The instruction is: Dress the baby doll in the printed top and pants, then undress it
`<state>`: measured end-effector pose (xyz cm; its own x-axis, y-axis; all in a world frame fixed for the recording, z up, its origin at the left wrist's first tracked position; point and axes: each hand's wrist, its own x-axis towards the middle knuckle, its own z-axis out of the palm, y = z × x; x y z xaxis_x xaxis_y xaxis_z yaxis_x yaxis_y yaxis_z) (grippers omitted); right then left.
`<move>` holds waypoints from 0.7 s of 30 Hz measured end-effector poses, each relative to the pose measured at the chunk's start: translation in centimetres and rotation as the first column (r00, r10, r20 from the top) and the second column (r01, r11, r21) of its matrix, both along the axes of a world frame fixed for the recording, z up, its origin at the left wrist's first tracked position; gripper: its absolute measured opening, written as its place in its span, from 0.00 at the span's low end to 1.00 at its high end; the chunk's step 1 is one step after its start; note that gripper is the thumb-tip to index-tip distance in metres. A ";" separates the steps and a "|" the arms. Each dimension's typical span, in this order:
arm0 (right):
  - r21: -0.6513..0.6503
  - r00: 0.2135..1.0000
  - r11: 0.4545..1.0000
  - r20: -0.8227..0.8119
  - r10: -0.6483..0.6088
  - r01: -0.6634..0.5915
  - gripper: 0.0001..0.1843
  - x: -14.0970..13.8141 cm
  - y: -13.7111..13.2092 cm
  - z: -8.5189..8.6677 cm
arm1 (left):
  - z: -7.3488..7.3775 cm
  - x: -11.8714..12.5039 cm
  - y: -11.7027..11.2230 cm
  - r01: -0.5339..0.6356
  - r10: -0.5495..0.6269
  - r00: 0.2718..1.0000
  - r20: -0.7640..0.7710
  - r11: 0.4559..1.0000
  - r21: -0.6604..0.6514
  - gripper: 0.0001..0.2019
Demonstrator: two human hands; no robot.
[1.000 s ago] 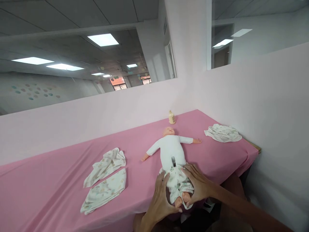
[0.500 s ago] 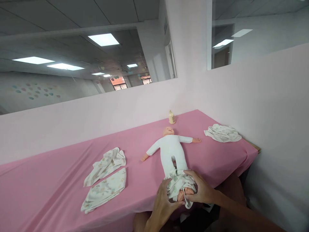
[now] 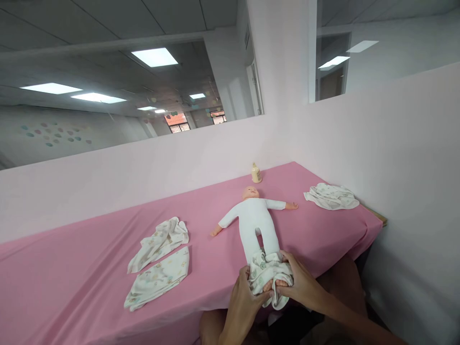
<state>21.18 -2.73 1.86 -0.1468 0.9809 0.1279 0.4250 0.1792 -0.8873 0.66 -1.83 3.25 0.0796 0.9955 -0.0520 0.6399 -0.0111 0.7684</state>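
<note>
A baby doll (image 3: 256, 218) with a white cloth body lies on its back, its feet toward me at the table's front edge. Bunched around its lower legs are white patterned baby pants (image 3: 264, 270), and the doll's toes show at the near end. On the left side of the bundle, my left hand (image 3: 247, 297) grips the fabric, thumb near one foot. My right hand (image 3: 304, 282) holds the fabric on the right side, thumb by the other foot. Some fingertips of both hands are hidden behind the cloth.
The pink-covered table (image 3: 208, 211) bears two patterned garments at left, a crumpled garment (image 3: 158, 244) and a folded one (image 3: 160, 278). Another patterned garment (image 3: 332, 196) lies at the right by the wall. A pale yellow bottle (image 3: 256, 173) stands beyond the doll's head.
Both hands stay on the pants at the doll's feet. The fabric has shifted slightly and covers a bit more of the feet. The view has tilted slightly.
</note>
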 end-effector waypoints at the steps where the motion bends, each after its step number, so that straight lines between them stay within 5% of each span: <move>1: -0.002 1.000 1.000 0.016 0.002 -0.002 0.39 0.2 0.1 -0.2 | -0.1 0.0 -0.1 -0.014 0.015 0.999 -0.038 1.000 0.012 0.31; 6: 0.065 0.996 0.998 0.080 -0.032 0.026 0.21 0.3 -0.1 -1.7 | 0.1 0.0 -0.6 0.014 -0.015 0.996 -0.084 1.000 -0.011 0.22; 10: 0.133 0.997 0.990 0.063 -0.049 0.040 0.13 -0.3 -0.4 -2.7 | 1.4 0.6 -1.1 0.057 -0.056 0.997 0.051 0.998 -0.027 0.17; 15: 0.028 0.996 0.997 0.051 -0.074 0.073 0.14 -0.5 -0.9 -2.7 | 1.8 0.7 -1.2 0.114 -0.100 0.963 0.249 0.993 -0.043 0.18; 21: -0.063 0.988 0.998 -0.156 -0.009 -0.001 0.16 -0.4 -1.2 -1.6 | 1.2 0.6 -1.3 0.122 -0.112 0.945 0.308 0.992 -0.013 0.17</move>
<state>20.77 -3.93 0.23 -0.1258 0.9882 0.0876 0.2812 0.1202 -0.9521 1.29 -3.13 4.44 0.2126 0.9764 -0.0379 0.3695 -0.0444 0.9282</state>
